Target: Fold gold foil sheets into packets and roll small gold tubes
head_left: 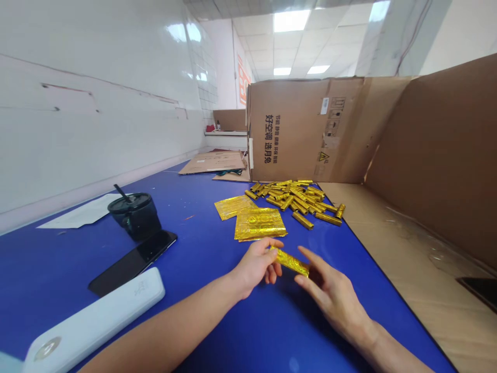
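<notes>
The narrow rolled gold-foil strip sits over the blue desk, its long axis running ten-to-four o'clock. The left hand pinches its ten o'clock end and the right hand its four o'clock end. Flat gold foil sheets lie at twelve o'clock.

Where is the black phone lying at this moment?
In the head view, the black phone lies flat on the blue table, left of the left hand, between the black lidded cup behind it and the white oblong device in front.
</notes>
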